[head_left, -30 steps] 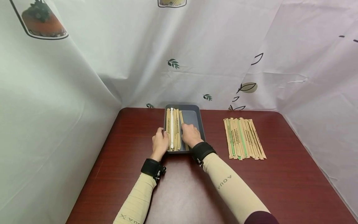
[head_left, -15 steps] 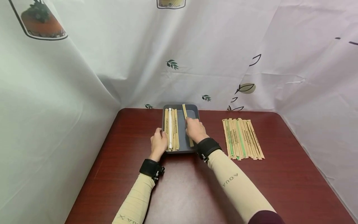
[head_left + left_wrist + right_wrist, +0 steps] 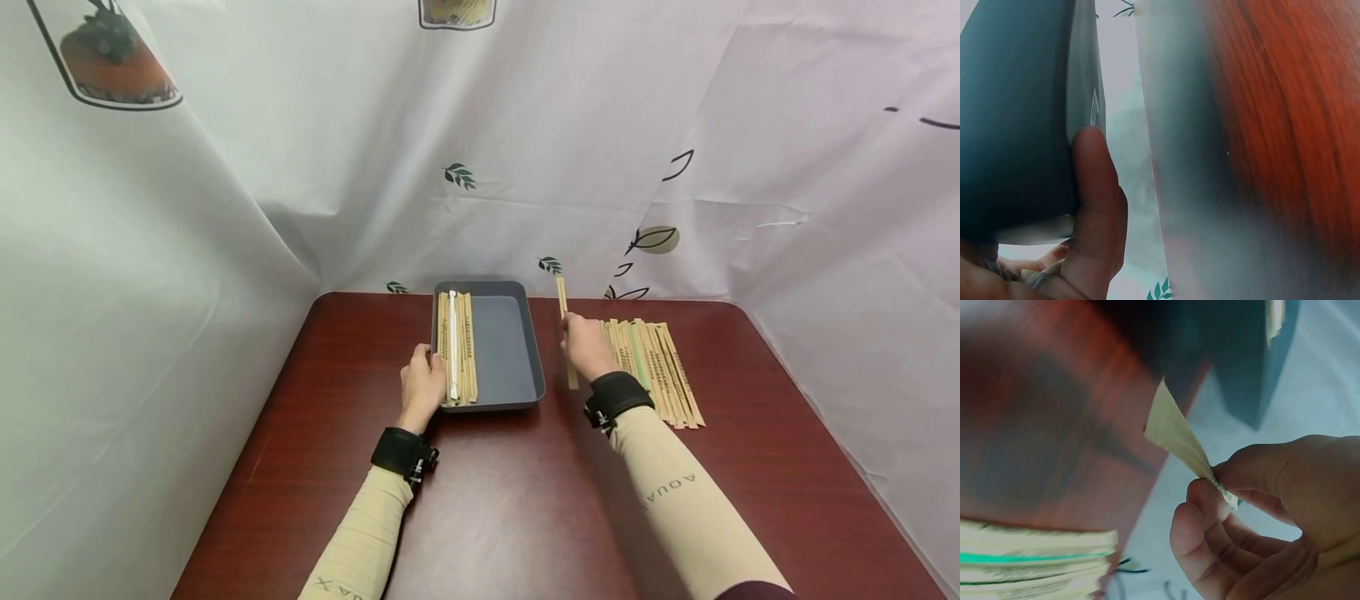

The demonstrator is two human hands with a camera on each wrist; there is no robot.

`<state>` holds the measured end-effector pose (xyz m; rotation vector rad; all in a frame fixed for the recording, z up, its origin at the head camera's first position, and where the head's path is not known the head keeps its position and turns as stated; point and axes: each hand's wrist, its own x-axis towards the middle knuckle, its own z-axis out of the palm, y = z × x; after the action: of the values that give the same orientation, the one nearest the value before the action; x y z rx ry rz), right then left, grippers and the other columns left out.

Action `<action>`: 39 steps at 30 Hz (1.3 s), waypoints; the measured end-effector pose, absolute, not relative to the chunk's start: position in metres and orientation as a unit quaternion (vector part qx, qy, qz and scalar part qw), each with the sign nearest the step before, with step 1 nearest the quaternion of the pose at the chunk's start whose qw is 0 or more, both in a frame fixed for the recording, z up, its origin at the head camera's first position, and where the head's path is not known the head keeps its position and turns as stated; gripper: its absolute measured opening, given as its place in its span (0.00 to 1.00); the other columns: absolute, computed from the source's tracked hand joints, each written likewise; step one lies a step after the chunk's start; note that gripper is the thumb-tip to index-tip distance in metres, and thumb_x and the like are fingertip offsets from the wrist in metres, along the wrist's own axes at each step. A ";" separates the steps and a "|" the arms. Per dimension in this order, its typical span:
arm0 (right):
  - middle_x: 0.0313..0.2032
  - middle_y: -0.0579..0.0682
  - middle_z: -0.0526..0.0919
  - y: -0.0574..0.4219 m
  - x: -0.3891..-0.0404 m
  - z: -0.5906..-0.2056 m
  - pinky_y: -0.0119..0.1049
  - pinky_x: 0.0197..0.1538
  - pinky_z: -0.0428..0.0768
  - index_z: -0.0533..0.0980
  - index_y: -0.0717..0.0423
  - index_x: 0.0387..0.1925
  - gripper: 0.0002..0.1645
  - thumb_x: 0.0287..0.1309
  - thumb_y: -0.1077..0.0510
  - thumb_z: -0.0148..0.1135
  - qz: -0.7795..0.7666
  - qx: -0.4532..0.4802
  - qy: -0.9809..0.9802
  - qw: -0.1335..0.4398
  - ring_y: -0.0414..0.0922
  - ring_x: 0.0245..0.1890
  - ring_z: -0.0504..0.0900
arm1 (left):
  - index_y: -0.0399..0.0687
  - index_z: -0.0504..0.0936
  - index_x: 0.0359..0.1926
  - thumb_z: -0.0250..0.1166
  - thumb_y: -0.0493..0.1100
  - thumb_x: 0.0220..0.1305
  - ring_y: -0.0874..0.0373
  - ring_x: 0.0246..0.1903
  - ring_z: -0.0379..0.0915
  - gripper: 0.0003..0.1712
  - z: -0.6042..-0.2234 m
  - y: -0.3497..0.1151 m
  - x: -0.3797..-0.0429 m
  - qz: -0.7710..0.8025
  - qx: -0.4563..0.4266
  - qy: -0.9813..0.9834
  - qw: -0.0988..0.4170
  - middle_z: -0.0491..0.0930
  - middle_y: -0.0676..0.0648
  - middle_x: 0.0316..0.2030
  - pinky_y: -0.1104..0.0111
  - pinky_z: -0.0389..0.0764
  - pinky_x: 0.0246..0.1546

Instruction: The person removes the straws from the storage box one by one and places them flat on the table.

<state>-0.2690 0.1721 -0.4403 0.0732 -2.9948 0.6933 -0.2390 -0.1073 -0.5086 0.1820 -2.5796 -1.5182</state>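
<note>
My right hand (image 3: 590, 346) pinches a tan paper-wrapped straw (image 3: 562, 292) between thumb and fingertips, over the table just right of the grey tray (image 3: 510, 350). The wrapper's flat end (image 3: 1175, 428) sticks out past the fingertips in the right wrist view. My left hand (image 3: 422, 383) grips the tray's left wall near its front corner; one finger (image 3: 1094, 181) lies along the tray's side in the left wrist view. Along the tray's left side lie several tan wrapped straws (image 3: 468, 350), with one white straw (image 3: 453, 342) on top.
To the right, a row of tan wrapped straws (image 3: 663, 375) with some green ones lies on the dark red table (image 3: 757, 467), partly hidden by my right hand and wrist. A white patterned curtain (image 3: 360, 183) stands behind the table and along both sides.
My right hand has lifted the tan straw out of the tray's right part and carried it rightward past the rim, toward the row. My left hand has stayed at the tray.
</note>
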 end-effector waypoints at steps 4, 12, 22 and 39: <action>0.38 0.64 0.84 0.191 -0.263 -0.454 0.49 0.36 0.81 0.78 0.68 0.51 0.12 0.67 0.68 0.60 0.203 0.010 -0.979 0.020 0.58 0.35 0.84 | 0.41 0.74 0.65 0.49 0.44 0.81 0.53 0.17 0.65 0.20 -0.508 -0.107 -0.238 -0.507 0.056 -0.857 0.071 0.73 0.45 0.21 0.63 0.66 0.24; 0.35 0.62 0.83 0.215 -0.254 -0.477 0.52 0.35 0.78 0.80 0.66 0.44 0.08 0.66 0.68 0.57 0.154 0.000 -0.988 0.013 0.61 0.35 0.83 | 0.41 0.74 0.65 0.49 0.44 0.81 0.51 0.19 0.69 0.20 -0.508 -0.106 -0.239 -0.504 0.056 -0.858 0.075 0.76 0.43 0.24 0.61 0.68 0.26; 0.36 0.63 0.85 0.228 -0.247 -0.494 0.50 0.30 0.78 0.81 0.62 0.41 0.08 0.63 0.69 0.58 0.136 -0.014 -0.991 -0.007 0.60 0.34 0.83 | 0.42 0.74 0.65 0.49 0.46 0.82 0.51 0.21 0.71 0.20 -0.510 -0.105 -0.240 -0.499 0.063 -0.861 0.070 0.77 0.43 0.25 0.60 0.70 0.29; 0.41 0.65 0.84 0.233 -0.248 -0.499 0.55 0.29 0.78 0.81 0.59 0.41 0.09 0.65 0.68 0.56 0.138 -0.040 -0.989 -0.021 0.63 0.35 0.83 | 0.42 0.74 0.65 0.49 0.46 0.81 0.49 0.26 0.72 0.20 -0.510 -0.104 -0.241 -0.496 0.069 -0.863 0.068 0.78 0.42 0.29 0.59 0.71 0.32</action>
<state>-0.2476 0.2332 -0.4989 -0.1269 -3.1503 0.4398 -0.2411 -0.1036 -0.5097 0.2071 -2.6000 -1.4948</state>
